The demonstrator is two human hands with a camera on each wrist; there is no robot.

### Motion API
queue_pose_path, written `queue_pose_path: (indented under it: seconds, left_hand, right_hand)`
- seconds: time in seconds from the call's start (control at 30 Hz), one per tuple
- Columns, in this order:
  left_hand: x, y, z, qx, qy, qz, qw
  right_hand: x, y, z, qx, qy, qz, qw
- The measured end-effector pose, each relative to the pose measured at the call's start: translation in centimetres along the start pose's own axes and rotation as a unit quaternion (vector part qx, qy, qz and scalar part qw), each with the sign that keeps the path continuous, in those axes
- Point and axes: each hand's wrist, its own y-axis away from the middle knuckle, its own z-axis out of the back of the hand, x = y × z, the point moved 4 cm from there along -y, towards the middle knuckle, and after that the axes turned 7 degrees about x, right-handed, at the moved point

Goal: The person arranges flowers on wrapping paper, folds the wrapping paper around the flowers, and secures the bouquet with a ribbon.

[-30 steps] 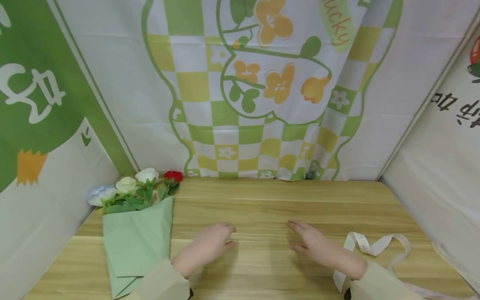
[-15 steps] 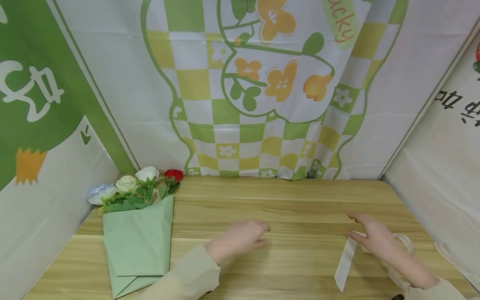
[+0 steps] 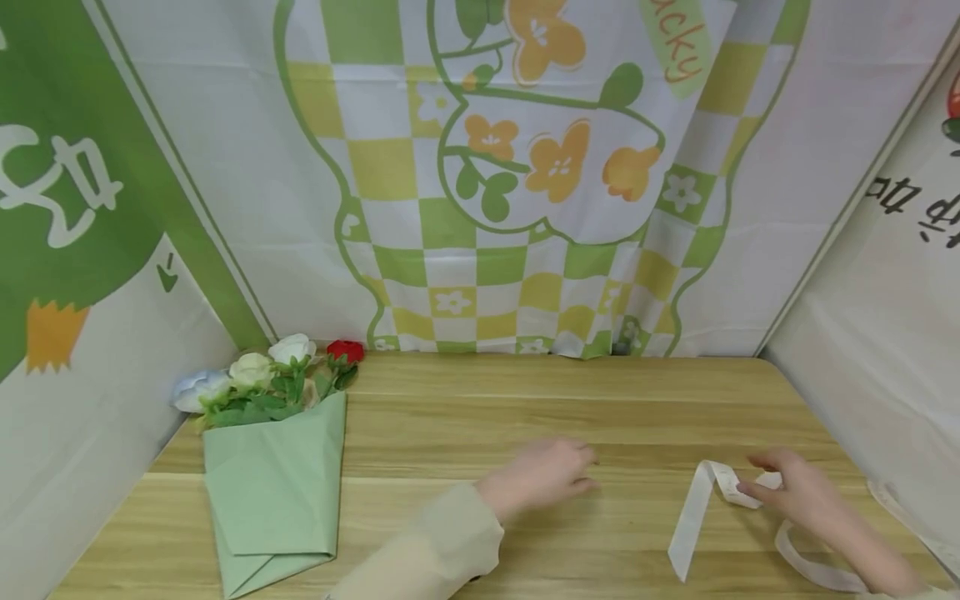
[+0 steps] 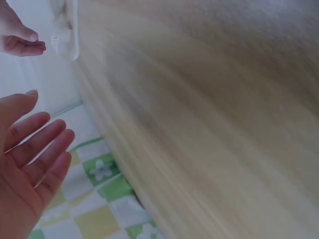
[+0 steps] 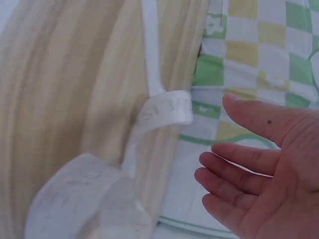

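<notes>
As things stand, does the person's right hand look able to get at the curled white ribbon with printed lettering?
Probably yes: the right hand is close to the ribbon, its thumb and fingers apart, and nothing visible blocks the way.

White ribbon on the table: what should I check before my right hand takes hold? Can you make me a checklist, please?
1. Right hand close to the ribbon: ok, it is above it in the head view.
2. Fingers holding the ribbon: not ok, the right wrist view shows a gap.
3. Ribbon lying flat: not ok, it curls and loops.
4. Far end loose: cannot tell, the ribbon goes out of sight by the right forearm.
5. Left hand free: ok, it is open and holds nothing.
6. Bouquet out of the way: ok, it lies apart on the left.
</notes>
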Motion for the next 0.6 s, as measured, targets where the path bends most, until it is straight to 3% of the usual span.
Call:
queue_pose_path:
  seconds: [0.2, 0.43, 0.6]
  left_hand:
    - [-1.4, -1.6, -0.5, 0.007, -0.013, -0.015, 0.9998]
    - [-2.5, -3.2, -1.2, 0.006, -0.01, -0.021, 0.9997]
    - [-2.9, -3.6, -1.5, 0.001, -0.013, -0.032, 0.9994]
  right_hand:
    - [-1.4, -0.1, -0.8, 0.038, 0.002, -0.021, 0.9991]
    - [-1.3, -0.5, -1.8, -0.003, 0.053, -0.005, 0.9986]
    - [-0.1, -0.5, -2.4, 0.015, 0.006, -0.013, 0.9998]
